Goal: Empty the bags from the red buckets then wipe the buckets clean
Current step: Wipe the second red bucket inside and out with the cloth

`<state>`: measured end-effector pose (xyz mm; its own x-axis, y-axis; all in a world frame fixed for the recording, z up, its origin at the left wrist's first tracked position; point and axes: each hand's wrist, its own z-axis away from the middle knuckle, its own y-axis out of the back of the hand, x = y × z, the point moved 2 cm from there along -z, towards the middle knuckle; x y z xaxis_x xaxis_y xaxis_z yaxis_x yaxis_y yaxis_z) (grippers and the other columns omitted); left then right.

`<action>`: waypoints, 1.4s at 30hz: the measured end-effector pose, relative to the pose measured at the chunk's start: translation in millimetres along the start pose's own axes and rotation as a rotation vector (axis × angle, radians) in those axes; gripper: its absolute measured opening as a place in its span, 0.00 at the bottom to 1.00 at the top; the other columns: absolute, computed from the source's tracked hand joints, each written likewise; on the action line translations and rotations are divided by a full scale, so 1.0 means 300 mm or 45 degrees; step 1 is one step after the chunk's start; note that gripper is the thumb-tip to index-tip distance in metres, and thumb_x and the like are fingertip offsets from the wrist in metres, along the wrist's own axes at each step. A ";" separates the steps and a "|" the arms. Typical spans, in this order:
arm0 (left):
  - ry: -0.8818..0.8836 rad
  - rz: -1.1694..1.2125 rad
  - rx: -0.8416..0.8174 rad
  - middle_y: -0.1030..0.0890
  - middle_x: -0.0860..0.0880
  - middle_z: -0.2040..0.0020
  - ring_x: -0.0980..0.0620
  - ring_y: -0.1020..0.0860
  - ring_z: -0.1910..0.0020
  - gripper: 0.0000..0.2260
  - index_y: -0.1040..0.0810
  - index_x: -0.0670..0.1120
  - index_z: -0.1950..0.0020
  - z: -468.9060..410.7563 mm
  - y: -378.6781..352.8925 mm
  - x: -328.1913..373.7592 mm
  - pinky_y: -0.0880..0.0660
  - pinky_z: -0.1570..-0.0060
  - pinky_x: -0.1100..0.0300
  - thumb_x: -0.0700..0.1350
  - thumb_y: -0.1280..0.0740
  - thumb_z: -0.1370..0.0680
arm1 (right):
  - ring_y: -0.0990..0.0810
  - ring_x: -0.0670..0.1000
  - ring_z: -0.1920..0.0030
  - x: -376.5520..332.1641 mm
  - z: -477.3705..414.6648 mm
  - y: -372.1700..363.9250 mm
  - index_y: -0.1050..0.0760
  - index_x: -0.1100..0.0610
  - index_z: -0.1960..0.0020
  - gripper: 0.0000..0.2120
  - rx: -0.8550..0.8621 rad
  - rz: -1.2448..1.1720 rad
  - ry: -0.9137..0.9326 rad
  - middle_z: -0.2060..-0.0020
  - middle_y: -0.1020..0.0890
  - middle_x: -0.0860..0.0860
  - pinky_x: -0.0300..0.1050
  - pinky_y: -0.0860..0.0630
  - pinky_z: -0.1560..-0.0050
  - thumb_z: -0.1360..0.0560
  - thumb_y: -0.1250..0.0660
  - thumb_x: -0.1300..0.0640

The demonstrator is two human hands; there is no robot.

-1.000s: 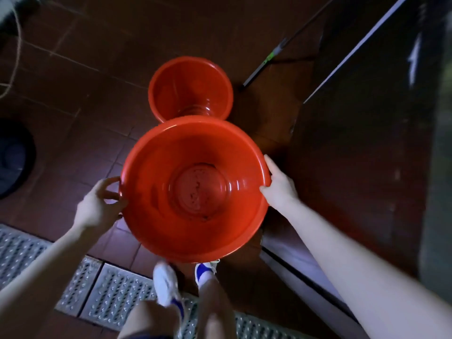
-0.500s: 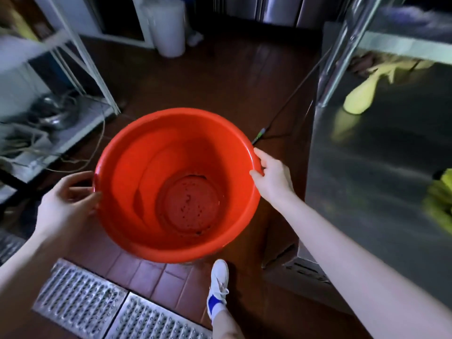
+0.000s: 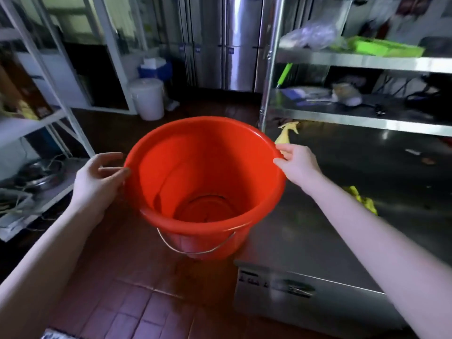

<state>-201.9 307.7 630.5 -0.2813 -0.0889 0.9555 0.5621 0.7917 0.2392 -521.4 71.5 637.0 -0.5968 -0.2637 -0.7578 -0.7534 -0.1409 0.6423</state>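
Note:
I hold a red bucket (image 3: 195,167) in the air in front of me, above the floor and beside a steel counter. It tilts with its mouth toward me, and its wire handle hangs under the near rim. The inside holds no bag; dark smears show near the bottom. My left hand (image 3: 97,179) grips the left rim with thumb and fingers. My right hand (image 3: 297,162) pinches the right rim. The second red bucket is out of view.
A steel counter (image 3: 330,228) stands on the right with yellow cloths (image 3: 362,200) on it, under steel shelves (image 3: 354,113) of clutter. A white lidded pail (image 3: 146,97) sits at the back. A white rack (image 3: 49,118) with pans fills the left. The floor is brown tile (image 3: 122,277).
The bucket has been lifted from the floor and tipped toward me. My view has swung up from the floor to the room; the second bucket has left the view.

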 end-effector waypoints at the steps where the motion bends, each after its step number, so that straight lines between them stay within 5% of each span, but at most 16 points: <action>1: 0.002 0.011 -0.040 0.15 0.54 0.61 0.60 0.21 0.71 0.13 0.19 0.59 0.52 0.000 -0.060 0.024 0.24 0.74 0.63 0.40 0.27 0.27 | 0.21 0.53 0.40 0.033 -0.021 0.052 0.25 0.50 0.33 0.20 0.011 0.008 -0.024 0.38 0.21 0.56 0.49 0.24 0.38 0.25 0.32 0.57; 8: 0.083 0.013 -0.299 0.15 0.46 0.53 0.48 0.17 0.59 0.16 0.18 0.56 0.49 -0.027 -0.582 0.098 0.19 0.57 0.50 0.37 0.25 0.29 | 0.22 0.53 0.39 0.350 -0.253 0.364 0.26 0.51 0.32 0.21 0.085 -0.031 -0.158 0.37 0.22 0.56 0.44 0.25 0.44 0.24 0.32 0.58; 16: 0.054 -0.036 -0.096 0.15 0.49 0.53 0.50 0.18 0.60 0.12 0.19 0.61 0.50 -0.053 -1.018 0.132 0.19 0.60 0.51 0.47 0.27 0.30 | 0.21 0.53 0.41 0.618 -0.580 0.560 0.26 0.50 0.33 0.19 0.016 -0.194 -0.146 0.37 0.23 0.56 0.49 0.22 0.41 0.23 0.32 0.54; 20: -0.103 -0.283 -0.036 0.20 0.46 0.48 0.44 0.21 0.51 0.11 0.22 0.62 0.44 -0.024 -1.183 0.138 0.23 0.47 0.42 0.53 0.37 0.25 | 0.19 0.51 0.47 0.718 -0.694 0.606 0.26 0.49 0.34 0.17 -0.010 -0.415 -0.144 0.41 0.22 0.52 0.48 0.18 0.53 0.22 0.35 0.49; 23: -0.170 -0.338 -0.010 0.26 0.42 0.40 0.47 0.26 0.42 0.15 0.22 0.56 0.40 0.000 -1.262 0.140 0.30 0.38 0.49 0.51 0.42 0.24 | 0.17 0.51 0.52 0.879 -0.693 0.620 0.26 0.52 0.36 0.17 0.038 -0.551 -0.282 0.48 0.19 0.51 0.49 0.17 0.59 0.20 0.41 0.45; 27: -0.314 -0.363 0.016 0.30 0.47 0.37 0.50 0.33 0.32 0.17 0.19 0.46 0.42 0.014 -1.332 0.163 0.37 0.30 0.54 0.48 0.44 0.23 | 0.19 0.57 0.47 1.164 -0.586 0.539 0.21 0.54 0.43 0.15 -0.078 0.010 -0.308 0.49 0.17 0.54 0.49 0.25 0.49 0.21 0.40 0.46; 30: -0.323 -0.359 0.015 0.31 0.48 0.34 0.55 0.35 0.31 0.16 0.19 0.48 0.44 0.028 -1.392 0.175 0.39 0.30 0.62 0.47 0.44 0.22 | 0.19 0.58 0.47 1.300 -0.490 0.432 0.20 0.51 0.44 0.18 -0.305 0.316 -0.315 0.49 0.16 0.55 0.47 0.24 0.53 0.26 0.35 0.40; 34: -0.334 -0.396 0.031 0.31 0.45 0.31 0.55 0.35 0.31 0.16 0.19 0.46 0.46 0.052 -1.451 0.190 0.42 0.37 0.77 0.45 0.45 0.22 | 0.24 0.57 0.44 1.369 -0.466 0.349 0.23 0.52 0.42 0.23 -0.240 0.564 -0.294 0.49 0.19 0.55 0.48 0.25 0.52 0.29 0.32 0.37; 38: -0.366 -0.399 0.011 0.32 0.44 0.30 0.53 0.37 0.27 0.16 0.19 0.43 0.48 0.064 -1.489 0.203 0.41 0.29 0.64 0.44 0.46 0.22 | 0.24 0.60 0.47 1.386 -0.476 0.342 0.23 0.57 0.47 0.16 -0.106 0.387 -0.265 0.53 0.19 0.57 0.50 0.27 0.52 0.26 0.31 0.46; 42: -0.387 -0.391 0.010 0.30 0.46 0.30 0.54 0.40 0.25 0.15 0.20 0.40 0.50 0.069 -1.528 0.207 0.44 0.30 0.70 0.41 0.46 0.21 | 0.22 0.59 0.51 1.363 -0.400 0.429 0.23 0.62 0.49 0.11 0.129 -0.042 -0.146 0.54 0.20 0.57 0.49 0.28 0.53 0.25 0.30 0.55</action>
<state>-493.1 -48.3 576.7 -0.6516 -0.1400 0.7455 0.4112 0.7607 0.5022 -829.3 -169.0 423.4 -0.5943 -0.1487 -0.7904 -0.7938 -0.0495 0.6062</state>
